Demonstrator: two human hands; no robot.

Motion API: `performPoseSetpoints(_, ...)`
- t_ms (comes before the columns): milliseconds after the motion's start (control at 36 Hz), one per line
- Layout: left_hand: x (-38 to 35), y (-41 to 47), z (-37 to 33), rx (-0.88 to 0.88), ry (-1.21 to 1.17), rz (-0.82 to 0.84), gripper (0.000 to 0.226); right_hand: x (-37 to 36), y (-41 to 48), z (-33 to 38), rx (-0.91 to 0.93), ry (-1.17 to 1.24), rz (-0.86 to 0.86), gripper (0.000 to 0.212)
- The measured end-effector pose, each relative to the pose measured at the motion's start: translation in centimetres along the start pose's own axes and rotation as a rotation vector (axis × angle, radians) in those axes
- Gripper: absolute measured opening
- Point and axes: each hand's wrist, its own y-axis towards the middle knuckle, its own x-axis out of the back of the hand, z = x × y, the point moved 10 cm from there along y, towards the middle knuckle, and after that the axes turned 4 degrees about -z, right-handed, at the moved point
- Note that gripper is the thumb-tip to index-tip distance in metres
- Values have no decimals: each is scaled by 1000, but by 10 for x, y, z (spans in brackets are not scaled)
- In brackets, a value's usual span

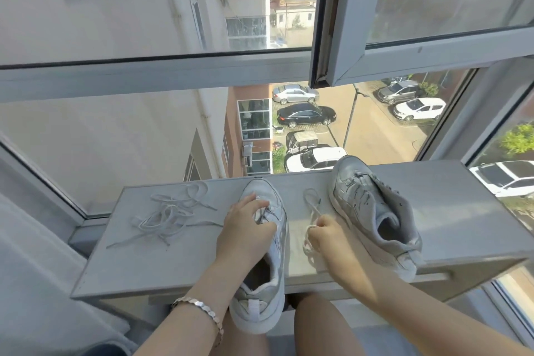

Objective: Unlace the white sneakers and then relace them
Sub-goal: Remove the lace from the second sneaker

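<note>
– While the left hand (245,228) lies on the near sneaker (276,251), what are its fingers doing?
– They curl down over the front of the upper, with the thumb stretched toward the toe. The fingertips sit right at a few dark lace strands by the eyelets. I cannot tell whether they pinch those strands or only touch them.
– And the right hand (326,233)?
– Its fingers are drawn together, pinching a pale lace (307,251). One loop of that lace runs away from the hand across the window ledge (462,211), and more of it is bunched under the wrist.
– Where are the shoes?
– Both are on the ledge. The near sneaker points away from the person, and its heel hangs over the ledge's front edge above the knees. The left forearm crosses its opening, so I cannot see what is inside. The far sneaker (372,211) is to the right, apart from the right hand, tilted, with its toe up against the window glass and its opening facing the person. Only grey lining shows in it.
– Anything else on the ledge?
– A loose lace pile (167,215) sprawls on the left part, just beside the left hand. A metal bracelet (199,308) circles the left wrist. Parked cars (306,115) show through the glass below.
</note>
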Motion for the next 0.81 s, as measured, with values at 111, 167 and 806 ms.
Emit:
performPoseSetpoints(111, 0, 0, 0, 7, 8, 4, 44, 4, 6, 4, 128, -143, -45, 25)
performPoseSetpoints(167, 0, 0, 0, 12, 15, 5, 44, -4, 11, -2, 140, -98, 30, 16)
performPoseSetpoints(806, 17, -51, -106, -264, -461, 454, 45, 97, -49, 160, 608, 372, 20, 28)
